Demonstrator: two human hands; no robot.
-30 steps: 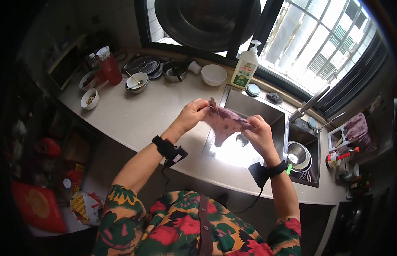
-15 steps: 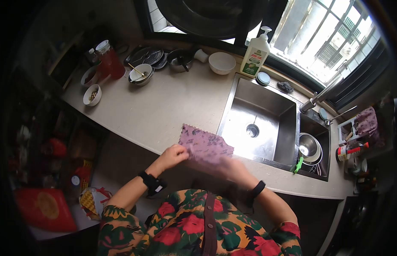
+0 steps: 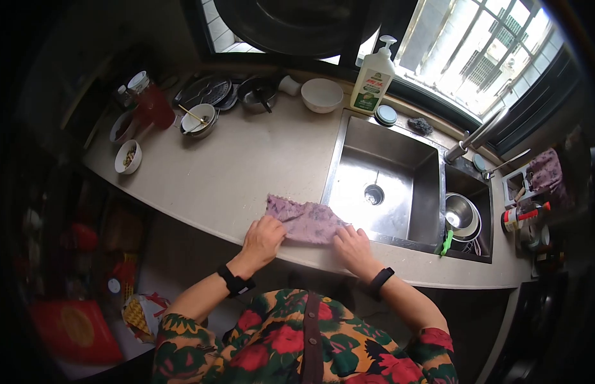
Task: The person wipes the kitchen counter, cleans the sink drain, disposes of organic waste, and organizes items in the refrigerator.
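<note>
Pressing a purple cloth (image 3: 305, 221) flat at the counter's (image 3: 246, 166) front edge, left hand (image 3: 264, 234) and right hand (image 3: 352, 246) spread open on it, steel bowl (image 3: 460, 214) in the sink (image 3: 432, 192).

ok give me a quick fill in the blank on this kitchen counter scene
1. Both hands press a purple patterned ____ flat on the beige countertop.
2. The left hand and right hand each rest on one ____ of it.
3. The white pump soap bottle stands behind the steel ____.

Missing words: cloth; end; sink

Soap bottle (image 3: 372, 77), white bowl (image 3: 322, 95), red jar (image 3: 150, 99) along the counter's (image 3: 246, 160) back edge.
</note>
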